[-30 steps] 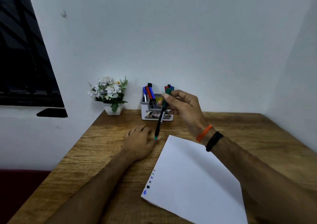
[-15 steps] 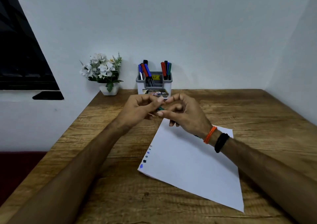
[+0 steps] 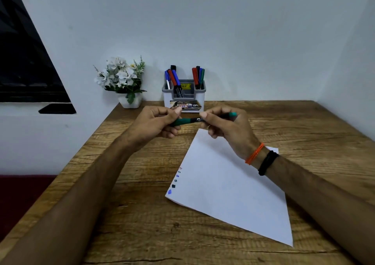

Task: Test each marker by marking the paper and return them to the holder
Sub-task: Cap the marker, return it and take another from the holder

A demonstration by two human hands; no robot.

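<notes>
green marker (image 3: 189, 120), both hands' grip pinching

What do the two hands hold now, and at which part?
Both hold one green marker, level above the table. The left hand grips its cap end; the right hand grips the barrel toward the other end.

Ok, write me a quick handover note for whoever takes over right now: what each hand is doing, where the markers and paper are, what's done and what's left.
Left hand: grips the cap end of the green marker.
Right hand: grips the marker's barrel; it lies level between both hands, above the table, cap apparently on.
Paper: flat on the table below the right hand, with a row of small test marks along its left edge.
Holder: at the back by the wall, the other markers standing in its left and right compartments.
Left: uncap the green marker, mark the paper, recap, return it. Which markers in the holder remain untested is unclear.
</notes>
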